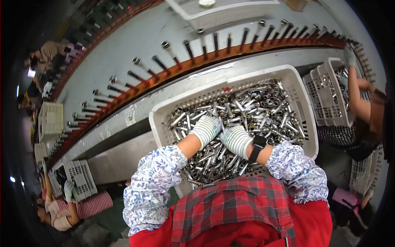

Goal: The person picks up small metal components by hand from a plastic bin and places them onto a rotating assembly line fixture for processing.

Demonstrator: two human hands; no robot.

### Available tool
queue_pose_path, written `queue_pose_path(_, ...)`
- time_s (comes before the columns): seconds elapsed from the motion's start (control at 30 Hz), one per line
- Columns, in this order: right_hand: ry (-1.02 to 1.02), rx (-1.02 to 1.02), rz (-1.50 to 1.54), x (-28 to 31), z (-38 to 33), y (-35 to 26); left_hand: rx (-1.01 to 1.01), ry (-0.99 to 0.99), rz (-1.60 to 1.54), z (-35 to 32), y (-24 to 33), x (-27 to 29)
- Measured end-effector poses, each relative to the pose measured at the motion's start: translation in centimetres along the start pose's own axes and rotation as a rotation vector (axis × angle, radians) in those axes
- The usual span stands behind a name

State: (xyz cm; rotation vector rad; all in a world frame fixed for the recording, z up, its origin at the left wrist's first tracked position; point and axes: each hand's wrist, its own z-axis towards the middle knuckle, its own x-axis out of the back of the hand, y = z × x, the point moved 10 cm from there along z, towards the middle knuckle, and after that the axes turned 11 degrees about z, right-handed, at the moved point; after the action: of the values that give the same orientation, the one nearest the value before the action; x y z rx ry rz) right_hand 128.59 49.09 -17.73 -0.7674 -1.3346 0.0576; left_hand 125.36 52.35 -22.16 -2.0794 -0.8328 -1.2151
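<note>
I'm seeing left hand (205, 131) and right hand (235, 139) nearly touching over metal parts (263, 120); can't tell what their fingers are holding. I'm expecting stiff, slick pieces, favouring mid-shank.

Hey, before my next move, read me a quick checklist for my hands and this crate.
1. Gloves on: ok; left hand and right hand both wear striped gloves.
2. Wrists bare: not ok; you wear a black watch on the right.
3. Parts within reach: ok; the pale crate under your hands holds many metal parts.
4. Grip on a part: cannot tell; your fingertips are unclear.
5. Co-worker clear: ok; the co-worker's gloved hand at right is outside your crate.
</note>
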Motion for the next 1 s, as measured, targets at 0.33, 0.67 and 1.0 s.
queue_pose_path(0.33,-0.111,-0.159,0.483,7.9,-7.7,9.8,0.207,0.312,-0.511,0.5,-2.7,9.4)
queue_pose_path(0.67,0.985,-0.213,1.341,20.9,-2.1,28.3,0.547,1.111,-1.193,4.8,-27.9,14.9)
queue_pose_path(1.0,0.978,-0.238,0.977,23.2,10.7,43.6,0.772,0.941,-1.236,4.4,-35.1,5.7)
